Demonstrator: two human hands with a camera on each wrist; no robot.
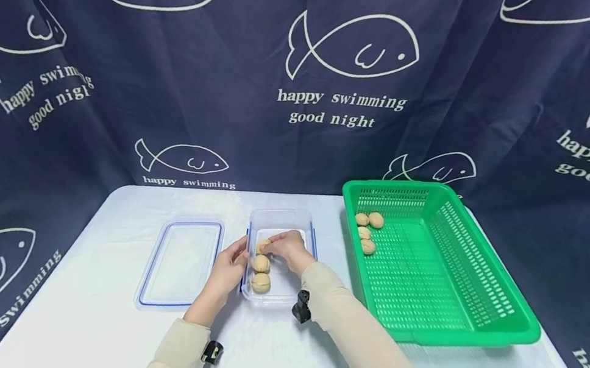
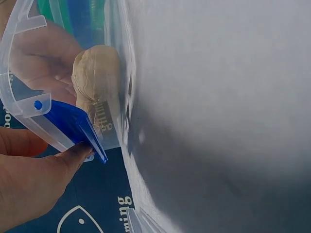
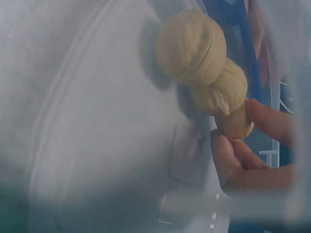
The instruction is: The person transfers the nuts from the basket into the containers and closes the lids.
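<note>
A clear plastic food container [image 1: 283, 281] with blue side latches stands on the table. My left hand [image 1: 228, 269] pinches its left rim, fingers against the blue latch [image 2: 73, 124] in the left wrist view. Reaching inside, my right hand [image 1: 291, 250] holds a walnut [image 3: 236, 124] between thumb and fingers, by the left wall. Two more walnuts lie in line with it, a middle one [image 1: 261, 264] and a near one [image 1: 261, 283]. In the right wrist view the three sit close together, and the container wall blurs part of the hand.
Left of the container, a clear lid with a blue seal [image 1: 180, 262] lies flat. A green perforated basket [image 1: 427, 274] stands on the right, with several walnuts [image 1: 368, 246] along its left side. Behind the white table [image 1: 75, 304] hangs a dark blue fish-print cloth [image 1: 256, 136].
</note>
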